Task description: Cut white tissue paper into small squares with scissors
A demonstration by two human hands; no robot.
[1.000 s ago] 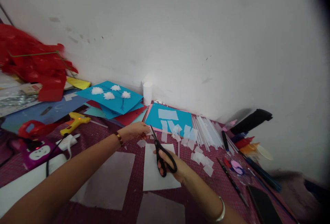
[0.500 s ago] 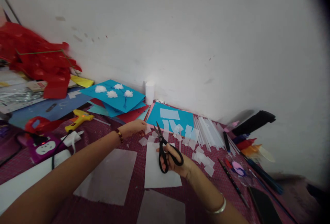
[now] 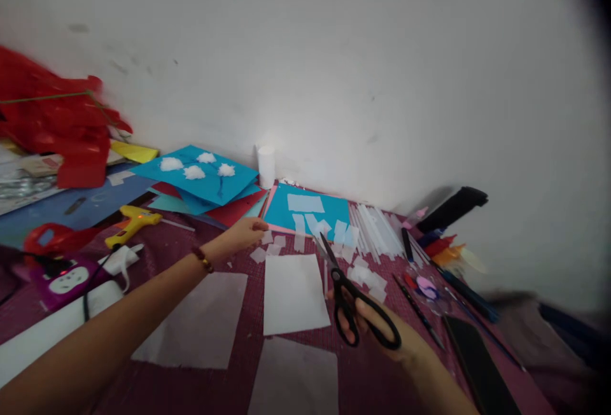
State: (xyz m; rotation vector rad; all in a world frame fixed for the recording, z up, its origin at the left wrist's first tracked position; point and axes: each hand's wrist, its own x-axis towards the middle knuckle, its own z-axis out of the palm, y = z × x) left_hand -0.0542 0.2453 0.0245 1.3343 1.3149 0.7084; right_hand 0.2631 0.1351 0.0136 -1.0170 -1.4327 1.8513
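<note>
My right hand (image 3: pixel 370 316) is closed around the handles of black scissors (image 3: pixel 338 275), whose blades point up and away, slightly apart. Fingers curled, my left hand (image 3: pixel 249 232) is over the small translucent paper pieces (image 3: pixel 274 246); what it pinches, if anything, is too small to tell. Between the hands lies a white sheet (image 3: pixel 292 294). Larger translucent sheets (image 3: pixel 200 319) rest on the maroon cloth. Cut strips (image 3: pixel 299 230) lie partly on a blue sheet (image 3: pixel 274 211) at the back.
Blue cards with white tufts (image 3: pixel 191 179) lie back left, near a yellow glue gun (image 3: pixel 131 224) and a purple power socket (image 3: pixel 69 281). A white cylinder (image 3: pixel 266 167) stands by the wall. White sticks (image 3: pixel 375 230), a pencil (image 3: pixel 420 310) and a dark phone (image 3: pixel 477 364) lie right.
My right hand and the scissors have moved right and slightly down, off the white sheet. My left hand remains near the small pieces. The view has shifted slightly.
</note>
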